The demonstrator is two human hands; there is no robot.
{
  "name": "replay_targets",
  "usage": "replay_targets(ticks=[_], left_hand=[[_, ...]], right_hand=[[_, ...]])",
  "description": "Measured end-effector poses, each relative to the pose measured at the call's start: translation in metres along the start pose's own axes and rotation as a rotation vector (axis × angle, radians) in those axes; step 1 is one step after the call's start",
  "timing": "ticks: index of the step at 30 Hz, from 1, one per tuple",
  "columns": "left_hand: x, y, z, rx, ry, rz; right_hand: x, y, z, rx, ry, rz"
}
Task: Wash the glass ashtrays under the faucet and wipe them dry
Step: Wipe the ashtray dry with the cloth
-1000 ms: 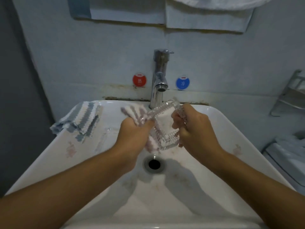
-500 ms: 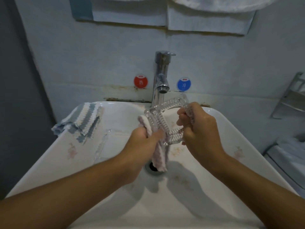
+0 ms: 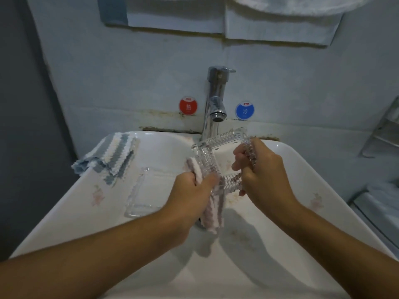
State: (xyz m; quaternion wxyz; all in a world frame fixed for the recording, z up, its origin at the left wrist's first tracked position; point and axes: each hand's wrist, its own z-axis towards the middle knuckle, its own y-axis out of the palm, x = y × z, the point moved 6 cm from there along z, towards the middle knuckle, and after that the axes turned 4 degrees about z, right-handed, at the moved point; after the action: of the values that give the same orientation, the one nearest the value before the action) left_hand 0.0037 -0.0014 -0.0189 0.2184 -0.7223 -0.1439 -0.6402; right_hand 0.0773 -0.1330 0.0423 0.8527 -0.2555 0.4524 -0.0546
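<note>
Change: we see the square glass ashtray (image 3: pixel 220 160) tipped up more than a second ago, its open face now turned toward us, and the pink cloth (image 3: pixel 212 210) now hangs lower from our left hand, covering the drain.
Left hand: our left hand (image 3: pixel 192 193) grips the pink cloth, fingers curled round it, and presses a fold of it against the ashtray's left wall.
Right hand: our right hand (image 3: pixel 262 171) grips the ashtray's right wall, fingers curled over the ribbed rim.
Ashtray: we hold it above the sink basin, just below and in front of the faucet (image 3: pixel 214 104); we see no water running from the spout.
Second ashtray: another clear glass ashtray (image 3: pixel 149 190) lies on the sink's left ledge, apart from our hands.
Sink: the white sink (image 3: pixel 323 184) carries a striped blue, grey and white cloth (image 3: pixel 114 158) over its back left corner.
Room: a red sticker (image 3: pixel 188 106) and a blue sticker (image 3: pixel 244 110) sit on the wall either side of the faucet; white towels (image 3: pixel 280 20) hang above; a metal rack (image 3: pixel 386 130) stands at the right edge.
</note>
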Motion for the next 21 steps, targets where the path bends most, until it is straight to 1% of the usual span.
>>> replay_targets(ticks=[2,3,4,5,8,9,11,14,17,21], left_hand=[[0.007,-0.012,-0.001,0.145,0.060,-0.032],[0.010,-0.018,-0.001,0.193,0.083,-0.053],[0.011,-0.022,0.000,0.206,0.096,-0.056],[0.010,-0.021,0.002,0.177,0.095,-0.042],[0.003,-0.008,0.002,-0.006,0.032,0.000],[0.001,-0.005,0.003,-0.024,0.025,0.006],[0.001,-0.008,0.005,0.018,0.053,0.036],[0.010,-0.021,0.006,0.136,0.151,0.172],[0.024,-0.027,0.002,0.225,0.299,0.366],[0.040,-0.028,-0.009,0.315,0.464,0.581]], right_hand=[[0.001,0.005,-0.001,-0.066,0.005,-0.051],[0.002,0.007,-0.002,-0.084,-0.005,-0.061],[0.002,0.008,-0.002,-0.085,-0.016,-0.052],[0.003,0.008,-0.004,-0.075,-0.019,-0.034],[0.003,0.006,-0.004,-0.036,0.003,0.078],[0.003,0.005,-0.003,-0.035,0.010,0.099],[0.002,0.005,-0.001,-0.049,0.000,0.084],[0.003,0.003,0.005,-0.119,0.001,-0.032],[0.006,-0.001,0.010,-0.216,0.085,-0.033],[0.007,-0.007,0.014,-0.285,0.200,-0.004]])
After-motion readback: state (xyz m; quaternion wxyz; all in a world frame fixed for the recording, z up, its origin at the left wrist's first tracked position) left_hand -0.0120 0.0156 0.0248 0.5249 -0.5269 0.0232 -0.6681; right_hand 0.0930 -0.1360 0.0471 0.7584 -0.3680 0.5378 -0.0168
